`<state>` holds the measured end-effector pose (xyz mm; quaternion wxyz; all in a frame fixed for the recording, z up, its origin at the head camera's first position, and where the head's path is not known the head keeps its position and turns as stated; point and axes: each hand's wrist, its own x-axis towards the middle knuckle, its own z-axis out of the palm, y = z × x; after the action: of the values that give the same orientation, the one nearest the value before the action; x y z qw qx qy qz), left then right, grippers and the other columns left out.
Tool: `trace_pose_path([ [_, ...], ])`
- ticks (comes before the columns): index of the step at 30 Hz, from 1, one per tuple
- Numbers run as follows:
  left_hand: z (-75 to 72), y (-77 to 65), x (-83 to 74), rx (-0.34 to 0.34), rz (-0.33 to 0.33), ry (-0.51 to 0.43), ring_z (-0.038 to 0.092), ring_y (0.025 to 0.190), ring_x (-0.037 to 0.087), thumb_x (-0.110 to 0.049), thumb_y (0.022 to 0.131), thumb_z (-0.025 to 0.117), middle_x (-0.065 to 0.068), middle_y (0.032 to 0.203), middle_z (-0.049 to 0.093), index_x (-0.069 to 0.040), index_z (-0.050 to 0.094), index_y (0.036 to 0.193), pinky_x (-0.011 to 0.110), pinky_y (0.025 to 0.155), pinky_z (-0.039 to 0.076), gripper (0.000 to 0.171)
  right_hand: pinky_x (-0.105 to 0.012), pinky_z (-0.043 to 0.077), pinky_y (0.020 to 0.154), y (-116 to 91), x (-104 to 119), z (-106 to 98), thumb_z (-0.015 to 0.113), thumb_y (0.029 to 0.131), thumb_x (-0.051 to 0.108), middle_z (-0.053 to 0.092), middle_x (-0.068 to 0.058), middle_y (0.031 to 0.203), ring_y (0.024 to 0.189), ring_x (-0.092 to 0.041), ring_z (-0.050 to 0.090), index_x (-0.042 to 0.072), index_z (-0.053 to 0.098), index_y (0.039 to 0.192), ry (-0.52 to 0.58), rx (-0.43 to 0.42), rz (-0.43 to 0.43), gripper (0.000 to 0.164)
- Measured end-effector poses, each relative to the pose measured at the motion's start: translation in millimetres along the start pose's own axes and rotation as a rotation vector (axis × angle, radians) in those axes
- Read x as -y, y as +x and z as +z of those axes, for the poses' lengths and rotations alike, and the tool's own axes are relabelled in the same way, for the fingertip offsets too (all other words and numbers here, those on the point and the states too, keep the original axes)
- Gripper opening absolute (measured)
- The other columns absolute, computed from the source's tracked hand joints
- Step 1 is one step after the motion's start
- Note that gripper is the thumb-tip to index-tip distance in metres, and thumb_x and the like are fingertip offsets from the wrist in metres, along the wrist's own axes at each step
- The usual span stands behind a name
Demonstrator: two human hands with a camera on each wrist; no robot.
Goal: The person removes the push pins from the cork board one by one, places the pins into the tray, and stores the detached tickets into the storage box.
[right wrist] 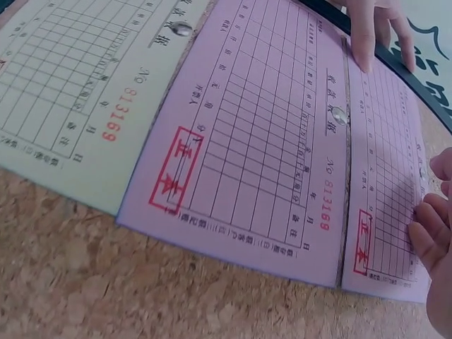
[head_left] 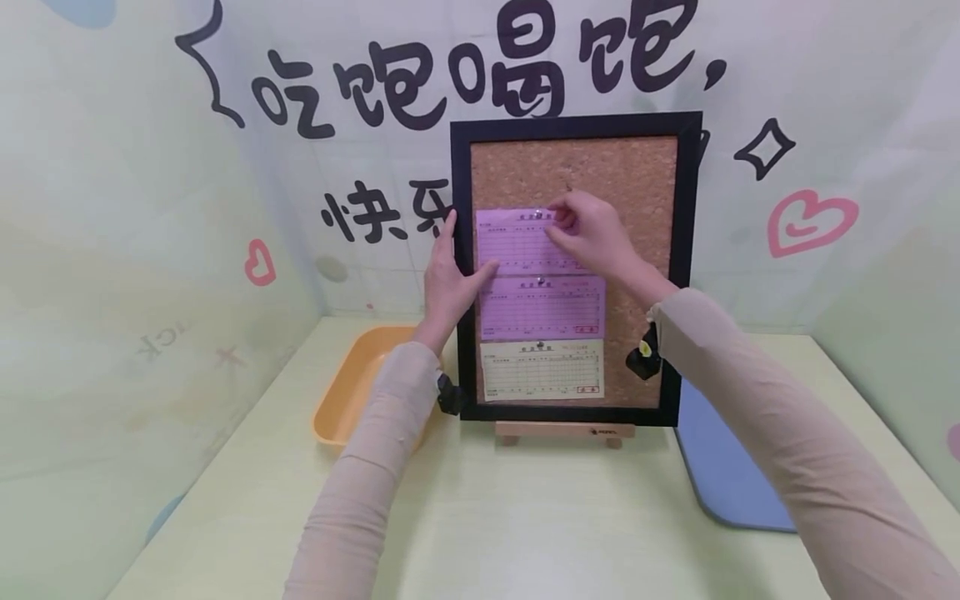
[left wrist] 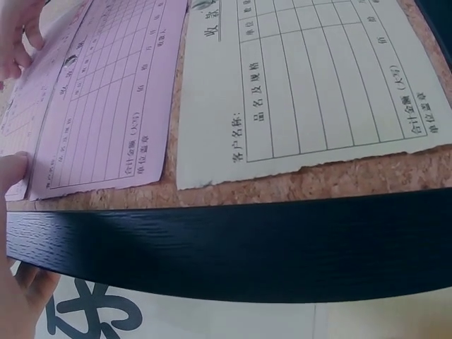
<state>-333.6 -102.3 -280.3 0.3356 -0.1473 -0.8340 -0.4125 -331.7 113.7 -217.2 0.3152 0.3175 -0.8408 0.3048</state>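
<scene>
A black-framed corkboard (head_left: pixel 637 333) stands upright with three paper receipts pinned in a column. The upper pink receipt (head_left: pixel 517 246) and middle pink receipt (head_left: pixel 540 312) sit above a pale yellow receipt (head_left: pixel 542 372). My left hand (head_left: pixel 447 283) grips the board's left side, thumb on the upper receipt's left edge and fingers round the frame's outer side. My right hand (head_left: pixel 596 233) is over that receipt's top right part, thumb and forefinger bent and apart. Its fingertips are just right of a silver pushpin (head_left: pixel 538 214). Other pushpins (right wrist: pixel 340 116) shine on the lower receipts.
A small wooden easel (head_left: pixel 564 430) supports the board on a pale table (head_left: pixel 525 517). To the left lies an orange-yellow tray (head_left: pixel 352 387), partly behind my left arm. A blue flat board (head_left: pixel 731 475) is at the right, partly under my right sleeve. A printed wall backdrop (head_left: pixel 360 158) rises behind.
</scene>
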Motion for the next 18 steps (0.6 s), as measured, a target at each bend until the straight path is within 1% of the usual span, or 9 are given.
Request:
trace_pose_path([
  [5, 0.1, -0.3, -1.7, -0.004, 0.002, -0.002, 0.031, 0.131, 0.021, -0.033, 0.075, 0.073, 0.005, 0.146, 0.030, -0.014, 0.021, 0.145, 0.035, 0.105, 0.031, 0.089, -0.030, 0.047, 0.071, 5.8, -1.6, 6.3, 0.062, 0.083, 0.008, 0.058, -0.013, 0.086, 0.078, -0.021, 0.055, -0.004, 0.062, 0.098, -0.034, -0.021, 0.005, 0.019],
  [8, 0.0, -0.6, -2.0, 0.002, -0.001, 0.000, 0.031, 0.131, 0.020, -0.034, 0.076, 0.072, 0.005, 0.146, 0.029, -0.015, 0.019, 0.145, 0.035, 0.105, 0.030, 0.089, -0.029, 0.046, 0.070, 7.3, -1.7, 9.3, 0.062, 0.083, 0.008, 0.057, -0.012, 0.085, 0.077, -0.021, 0.054, -0.003, 0.063, 0.097, -0.044, -0.032, 0.026, 0.018],
  [13, 0.4, -1.2, -1.0, -0.001, 0.002, 0.002, 0.032, 0.130, 0.021, -0.035, 0.076, 0.072, 0.006, 0.145, 0.030, -0.015, 0.019, 0.145, 0.034, 0.105, 0.030, 0.089, -0.028, 0.042, 0.066, 8.7, -0.8, 14.3, 0.061, 0.084, 0.008, 0.056, -0.011, 0.083, 0.075, -0.020, 0.051, -0.002, 0.064, 0.096, -0.055, -0.058, 0.065, 0.017],
  [18, 0.9, -1.0, -0.2, -0.002, 0.008, -0.001, 0.032, 0.131, 0.020, -0.034, 0.076, 0.072, 0.006, 0.145, 0.030, -0.015, 0.019, 0.145, 0.033, 0.105, 0.030, 0.089, -0.028, 0.041, 0.065, 10.1, -0.1, 18.5, 0.060, 0.084, 0.008, 0.057, -0.010, 0.083, 0.074, -0.019, 0.050, -0.001, 0.065, 0.093, -0.088, -0.084, 0.085, 0.014],
])
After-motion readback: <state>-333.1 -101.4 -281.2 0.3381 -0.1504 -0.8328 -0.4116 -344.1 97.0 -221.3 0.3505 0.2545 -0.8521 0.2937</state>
